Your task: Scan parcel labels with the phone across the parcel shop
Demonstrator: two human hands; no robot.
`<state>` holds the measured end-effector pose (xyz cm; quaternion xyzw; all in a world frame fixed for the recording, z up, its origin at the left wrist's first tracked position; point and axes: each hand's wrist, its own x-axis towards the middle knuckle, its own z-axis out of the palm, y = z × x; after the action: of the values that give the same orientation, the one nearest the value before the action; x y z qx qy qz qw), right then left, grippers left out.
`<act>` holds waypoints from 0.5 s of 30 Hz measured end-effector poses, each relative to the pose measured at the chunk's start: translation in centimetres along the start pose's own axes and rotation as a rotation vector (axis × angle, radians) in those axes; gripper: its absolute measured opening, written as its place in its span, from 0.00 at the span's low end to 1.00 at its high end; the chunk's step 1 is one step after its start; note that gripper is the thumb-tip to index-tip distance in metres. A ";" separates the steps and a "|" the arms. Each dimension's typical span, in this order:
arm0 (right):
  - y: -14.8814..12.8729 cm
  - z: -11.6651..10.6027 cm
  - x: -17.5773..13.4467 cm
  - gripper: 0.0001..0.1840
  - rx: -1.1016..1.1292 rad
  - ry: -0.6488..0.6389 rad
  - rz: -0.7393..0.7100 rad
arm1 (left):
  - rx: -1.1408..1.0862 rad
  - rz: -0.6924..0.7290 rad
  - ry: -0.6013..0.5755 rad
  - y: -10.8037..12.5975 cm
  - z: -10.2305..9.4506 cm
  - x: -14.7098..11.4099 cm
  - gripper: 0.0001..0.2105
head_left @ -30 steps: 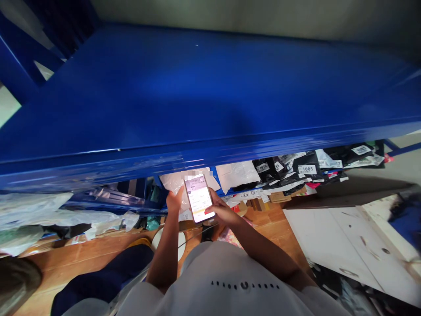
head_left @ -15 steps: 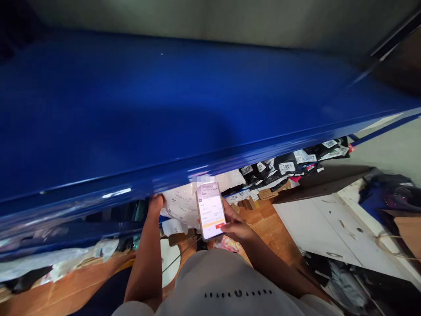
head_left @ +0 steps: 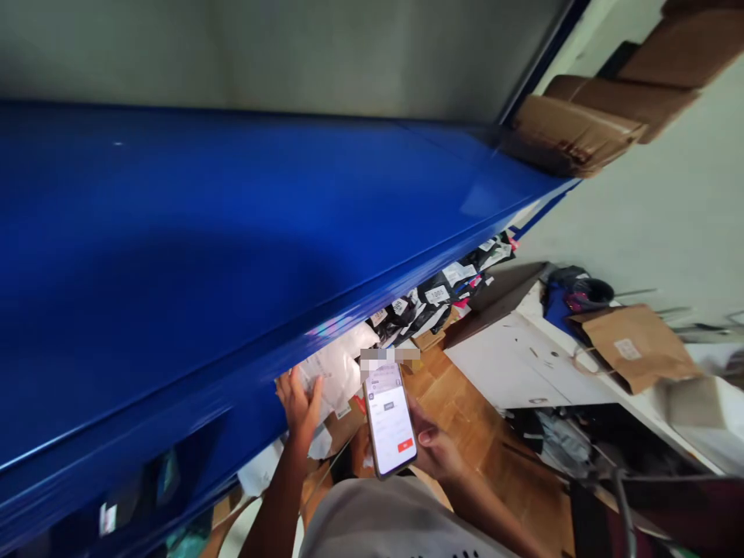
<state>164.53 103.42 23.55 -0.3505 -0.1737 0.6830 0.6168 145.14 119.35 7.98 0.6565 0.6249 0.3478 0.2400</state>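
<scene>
Our right hand (head_left: 435, 447) is closed on the phone (head_left: 390, 425), its fingers wrapped behind the case and its thumb bent beside the edge nearest the palm, off the glass. The phone is upright in that grip, just to the left of the right palm, screen towards us and lit, with a red button (head_left: 405, 446) low down; the writing is too small to read, and a blurred patch hides the top edge. Our left hand (head_left: 300, 403), well apart from the right, has its fingers part spread and touching the white bag (head_left: 337, 368) at its left end; whether they pinch any of it we cannot tell. The white bag lies just ahead of the left hand, below the front edge of the blue shelf (head_left: 232, 240), which spreads ahead of both hands. Past the white bag, ahead of the right hand, black bags (head_left: 415, 314) crowd together with white labels, one reading 1005. Brown parcels (head_left: 584, 136) sit far ahead and to the right of the right hand, at the shelf's end. Also right of that hand, a white bench (head_left: 517, 356) carries a paper bag (head_left: 639, 345). Tiled floor (head_left: 488, 457) shows below the right hand, and our pale shirt (head_left: 377, 511) fills the space nearest us between the forearms.
</scene>
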 end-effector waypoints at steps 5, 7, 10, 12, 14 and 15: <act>-0.1 -2.2 -2.1 0.35 0.077 -0.001 -0.014 | 0.014 0.076 0.038 0.0 1.8 2.7 0.31; -0.4 -3.0 -3.1 0.35 0.072 -0.002 -0.028 | -0.018 0.110 0.055 0.0 2.1 4.5 0.30; -0.9 -4.5 -4.8 0.36 0.064 -0.015 -0.051 | 0.009 0.104 0.125 -0.3 2.6 5.0 0.31; -1.3 -5.7 -6.3 0.35 0.066 -0.022 -0.054 | 0.059 0.006 0.247 -0.7 2.7 3.9 0.34; -1.8 -7.2 -8.1 0.33 0.075 -0.034 -0.043 | 0.069 -0.126 0.356 -1.0 2.6 2.0 0.35; -2.1 -8.0 -9.1 0.32 0.084 -0.048 -0.035 | 0.058 -0.175 0.387 -1.1 2.4 0.7 0.34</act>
<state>171.54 93.41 21.80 -0.3049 -0.1658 0.6870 0.6384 146.25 120.39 5.75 0.5272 0.7237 0.4271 0.1259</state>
